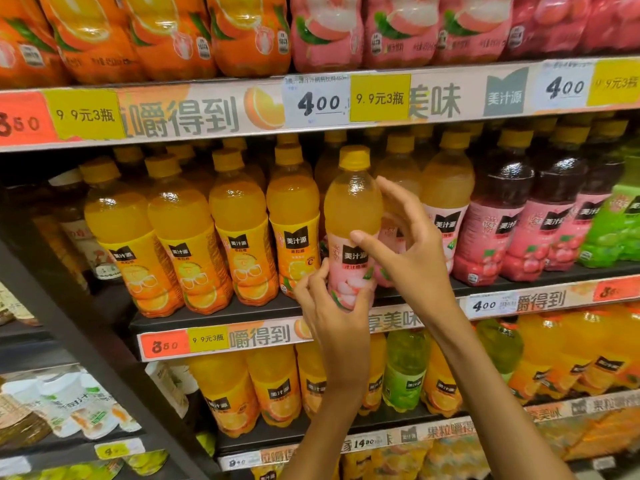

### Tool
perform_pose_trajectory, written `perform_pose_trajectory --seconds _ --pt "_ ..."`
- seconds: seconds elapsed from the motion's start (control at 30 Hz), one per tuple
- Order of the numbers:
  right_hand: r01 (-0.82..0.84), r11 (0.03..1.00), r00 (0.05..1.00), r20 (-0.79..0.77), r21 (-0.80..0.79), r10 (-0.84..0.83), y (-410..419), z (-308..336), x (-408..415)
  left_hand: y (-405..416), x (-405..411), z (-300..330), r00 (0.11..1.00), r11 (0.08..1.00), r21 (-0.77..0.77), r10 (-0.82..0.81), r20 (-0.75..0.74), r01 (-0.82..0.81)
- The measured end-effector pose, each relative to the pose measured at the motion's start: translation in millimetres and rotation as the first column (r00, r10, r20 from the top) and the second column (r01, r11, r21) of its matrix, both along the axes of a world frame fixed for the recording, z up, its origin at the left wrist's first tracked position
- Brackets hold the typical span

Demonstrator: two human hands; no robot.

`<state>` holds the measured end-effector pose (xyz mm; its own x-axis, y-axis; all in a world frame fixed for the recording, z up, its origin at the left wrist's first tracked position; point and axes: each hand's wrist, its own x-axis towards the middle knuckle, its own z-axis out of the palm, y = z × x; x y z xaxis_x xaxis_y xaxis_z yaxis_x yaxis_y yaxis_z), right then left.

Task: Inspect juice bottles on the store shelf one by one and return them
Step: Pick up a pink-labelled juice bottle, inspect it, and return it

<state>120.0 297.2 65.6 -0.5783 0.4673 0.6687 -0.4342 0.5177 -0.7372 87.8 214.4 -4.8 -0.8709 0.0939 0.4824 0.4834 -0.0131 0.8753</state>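
Centre of the frame, and both hands are on one juice bottle point(353, 216): yellow cap, orange-yellow juice above, pink peach label below. It stands upright, held just in front of the middle shelf point(214, 315), its base a little above the shelf edge.

The left hand point(332, 306) grips the bottle low down, fingers curled round the pink label from the left and from underneath. The right hand point(405, 244) comes in from the right, thumb pressed on the front at the top of the label, the other fingers arched round the bottle's right side, index finger raised up by the shoulder (a loose, spread hold, that one).

To the left of centre, a row of orange juice bottles point(180, 244) with orange-slice labels stands on the same shelf. Right of the hands, more peach bottles point(446, 202), then dark red juice bottles point(498, 216) with pink labels, and a green-labelled bottle point(620, 223) at the right edge.

Across the upper part of the frame runs a price strip point(207, 114) with a white tag reading 4.00 point(320, 103) and yellow promo stickers.
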Motion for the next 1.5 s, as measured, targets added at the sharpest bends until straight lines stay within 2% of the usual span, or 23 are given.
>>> perform_pose_trajectory --seconds 0.1,0.17,0.23,0.3,0.37,0.53,0.7,0.8,0.9,0.97,1.03,1.13,1.2,1.27,1.37,1.5 --pt "0.036 0.999 0.999 -0.008 -0.003 -0.036 -1 1 -1 4 0 -2 0.991 0.984 -0.131 0.118 -0.056 -0.124" --pt "0.081 0.997 0.997 0.001 0.016 -0.081 -2 0 -3 5 -1 -2 0.986 0.974 -0.160 0.150 -0.070 -0.160" --pt "0.200 0.973 0.980 -0.004 0.118 -0.201 -3 -1 -6 4 -2 -1 0.988 0.980 -0.145 0.125 -0.093 -0.138" --pt "0.346 0.904 0.937 -0.043 0.252 -0.347 -4 -1 -10 3 -3 -1 0.972 0.970 -0.176 0.132 -0.192 -0.166" --pt "0.427 0.853 0.901 -0.065 0.301 -0.429 -5 -1 -14 2 -6 -2 0.950 0.953 -0.216 0.150 -0.275 -0.213" --pt "0.439 0.851 0.893 -0.039 0.288 -0.448 -7 -2 -20 6 -16 -2 0.929 0.901 -0.332 0.167 -0.330 -0.280" --pt "0.501 0.810 0.859 -0.060 0.304 -0.509 -4 -2 -26 15 -22 -5 0.880 0.809 -0.416 0.241 -0.409 -0.415" --pt "0.530 0.769 0.836 -0.066 0.358 -0.545 -5 -3 -29 21 -24 -6 0.864 0.772 -0.435 0.284 -0.415 -0.463" --pt "0.506 0.790 0.852 -0.061 0.347 -0.519 -4 -1 -27 25 -25 -6 0.851 0.757 -0.433 0.308 -0.424 -0.490" --pt "0.529 0.775 0.844 -0.121 0.347 -0.522 -1 2 -23 26 -25 -6 0.846 0.751 -0.431 0.314 -0.432 -0.499" --pt "0.614 0.716 0.787 -0.189 0.333 -0.587 5 5 -18 27 -25 -4 0.853 0.759 -0.431 0.310 -0.421 -0.488" --pt "0.754 0.524 0.630 -0.207 0.396 -0.749 20 12 -13 26 -19 -1 0.888 0.800 -0.429 0.265 -0.375 -0.420" --pt "0.742 0.422 0.579 -0.180 0.521 -0.795 28 14 -12 24 -15 -2 0.907 0.826 -0.422 0.229 -0.353 -0.373" --pt "0.686 0.387 0.582 -0.146 0.616 -0.800 33 13 -12 21 -11 -3 0.916 0.851 -0.402 0.202 -0.345 -0.339" --pt "0.653 0.446 0.625 -0.102 0.612 -0.774 34 10 -14 18 -7 -4 0.918 0.889 -0.351 0.161 -0.362 -0.294" --pt "0.656 0.620 0.714 -0.088 0.431 -0.694 28 9 -8 13 -5 -3 0.933 0.924 -0.314 0.102 -0.344 -0.217"
